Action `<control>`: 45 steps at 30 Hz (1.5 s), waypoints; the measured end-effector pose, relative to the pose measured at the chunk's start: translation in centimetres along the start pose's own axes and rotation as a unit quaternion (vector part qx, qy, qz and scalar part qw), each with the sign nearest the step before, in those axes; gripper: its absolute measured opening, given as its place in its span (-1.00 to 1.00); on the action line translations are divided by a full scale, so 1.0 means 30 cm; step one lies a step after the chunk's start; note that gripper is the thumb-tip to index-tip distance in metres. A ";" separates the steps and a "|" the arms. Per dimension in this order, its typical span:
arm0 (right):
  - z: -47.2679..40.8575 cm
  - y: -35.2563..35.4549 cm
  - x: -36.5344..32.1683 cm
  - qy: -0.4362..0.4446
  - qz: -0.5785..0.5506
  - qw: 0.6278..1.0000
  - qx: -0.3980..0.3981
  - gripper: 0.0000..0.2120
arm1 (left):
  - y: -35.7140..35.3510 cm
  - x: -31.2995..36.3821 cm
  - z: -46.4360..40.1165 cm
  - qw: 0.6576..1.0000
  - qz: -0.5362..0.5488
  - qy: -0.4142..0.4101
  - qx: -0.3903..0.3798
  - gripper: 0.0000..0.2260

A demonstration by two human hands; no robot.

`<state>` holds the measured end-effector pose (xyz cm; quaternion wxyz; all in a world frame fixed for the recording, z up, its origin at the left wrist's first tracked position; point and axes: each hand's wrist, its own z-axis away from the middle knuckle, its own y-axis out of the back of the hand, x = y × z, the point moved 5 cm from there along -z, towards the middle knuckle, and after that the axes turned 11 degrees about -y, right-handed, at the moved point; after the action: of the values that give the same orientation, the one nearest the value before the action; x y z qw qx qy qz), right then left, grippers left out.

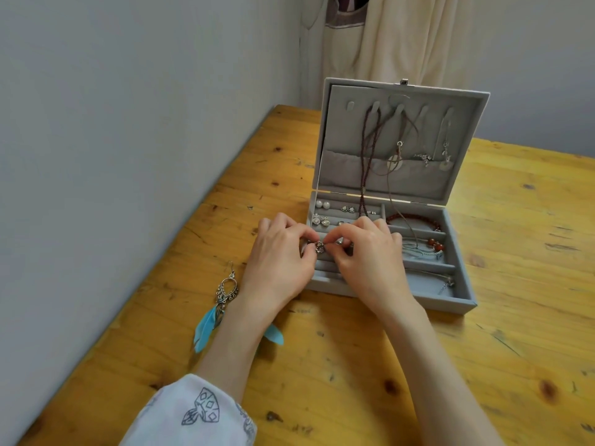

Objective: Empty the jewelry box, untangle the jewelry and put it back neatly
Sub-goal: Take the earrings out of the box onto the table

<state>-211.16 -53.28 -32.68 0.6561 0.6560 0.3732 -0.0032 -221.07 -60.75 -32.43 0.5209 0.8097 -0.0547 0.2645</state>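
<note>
While both hands meet over the front-left corner of the open grey jewelry box [463, 304], the head view shows the left hand [280, 262] and right hand [367, 262] each pinching a small silver ornament [318, 246] between thumb and fingertips, right above the ring-roll slots. Fingers on both are curled in tight, nothing loose about them. Just beyond the knuckles, pearl studs [323, 205] and other small silver earrings sit in the padded rows. To the right of the right hand, a red bead bracelet [415, 218] curves in the far compartment, orange beads on a pale cord [435, 245] lie in the next one, and a thin silver chain [446, 284] rests in the nearest. Beyond both hands the lid stands upright, with a dark braided necklace [365, 162] trailing down into the tray, a disc pendant [393, 160] and silver pendants hanging from its hooks. Left of the left wrist, a feather earring [222, 304] with blue plumes lies on the wooden table [354, 365], well clear of the box. A patterned white sleeve [193, 413] covers the left forearm near the camera.
</note>
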 end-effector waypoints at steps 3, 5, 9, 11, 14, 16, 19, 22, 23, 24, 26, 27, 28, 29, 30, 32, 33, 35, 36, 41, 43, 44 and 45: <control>0.001 -0.001 -0.002 0.010 -0.001 1.000 0.005 -0.83 | 0.002 0.003 -0.001 1.000 -0.006 0.004 0.011 -0.81; -0.001 0.001 -0.003 0.010 -0.007 1.000 0.009 -0.82 | 0.003 0.010 -0.001 1.000 -0.012 0.007 0.021 -0.81; 0.000 -0.003 -0.002 0.019 -0.019 0.999 0.027 -0.84 | 0.014 0.018 -0.002 0.999 -0.045 0.005 0.016 -0.83; 0.004 -0.004 0.004 0.022 -0.033 0.998 0.051 -0.87 | 0.021 0.023 -0.004 0.998 -0.057 0.000 0.009 -0.86; 0.005 0.001 0.018 0.021 -0.056 0.993 0.099 -0.90 | 0.022 0.037 -0.005 0.998 -0.059 -0.014 0.018 -0.88; 0.007 0.016 0.021 0.024 -0.083 0.990 0.115 -0.89 | 0.025 0.041 -0.010 0.998 -0.047 -0.022 0.037 -0.88; 0.021 0.044 0.020 0.029 -0.169 0.981 0.087 -0.94 | 0.043 0.047 -0.021 0.998 0.000 -0.013 0.060 -0.91; 0.053 0.083 0.014 0.028 -0.242 0.968 0.064 -0.95 | 0.077 0.072 -0.020 0.996 0.050 0.002 0.078 -0.93; 0.067 0.094 0.015 0.027 -0.254 0.965 0.062 -0.95 | 0.090 0.085 -0.018 0.994 0.073 0.006 0.084 -0.93; 0.083 0.102 0.018 0.023 -0.262 0.963 0.059 -0.95 | 0.102 0.098 -0.016 0.992 0.093 0.007 0.086 -0.94; 0.126 0.119 0.032 0.008 -0.277 0.960 0.049 -0.94 | 0.120 0.118 -0.001 0.988 0.127 0.013 0.082 -0.93; 0.150 0.125 0.042 -0.002 -0.287 0.957 0.043 -0.93 | 0.121 0.123 0.012 0.985 0.153 0.021 0.074 -0.93; 0.177 0.131 0.052 -0.012 -0.299 0.953 0.038 -0.92 | 0.120 0.126 0.030 0.980 0.186 0.033 0.062 -0.94; 0.203 0.133 0.061 -0.022 -0.312 0.949 0.031 -0.90 | 0.115 0.127 0.056 0.975 0.212 0.047 0.048 -0.94; 0.227 0.133 0.068 -0.031 -0.324 0.945 0.023 -0.88 | 0.109 0.127 0.088 0.973 0.223 0.058 0.034 -0.94; 0.268 0.126 0.077 -0.046 -0.332 0.942 0.004 -0.86 | 0.095 0.123 0.163 0.977 0.202 0.073 0.010 -0.92; 0.283 0.121 0.080 -0.052 -0.332 0.942 -0.007 -0.86 | 0.086 0.117 0.201 0.980 0.182 0.080 0.002 -0.91; 0.306 0.105 0.083 -0.066 -0.330 0.941 -0.031 -0.86 | 0.067 0.095 0.258 0.987 0.127 0.097 -0.003 -0.91; 0.314 0.092 0.086 -0.075 -0.326 0.942 -0.043 -0.86 | 0.057 0.080 0.275 0.989 0.100 0.107 0.001 -0.92; 0.329 0.050 0.084 -0.075 -0.281 0.955 -0.060 -0.85 | 0.017 0.086 0.286 0.996 0.022 0.072 0.040 -0.89; 0.318 0.043 0.091 -0.079 -0.268 0.958 -0.060 -0.87 | -0.004 0.090 0.279 0.997 0.014 0.059 0.054 -0.89; 0.312 0.041 0.094 -0.077 -0.251 0.963 -0.056 -0.88 | -0.013 0.088 0.276 0.997 0.013 0.054 0.062 -0.89; 0.305 0.039 0.095 -0.075 -0.232 0.968 -0.051 -0.90 | -0.019 0.086 0.273 0.996 0.011 0.050 0.069 -0.89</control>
<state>-204.08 -59.64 -34.37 0.6961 0.5149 0.4644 -0.1861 -215.63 -67.15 -34.24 0.4630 0.8288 -0.0196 0.3136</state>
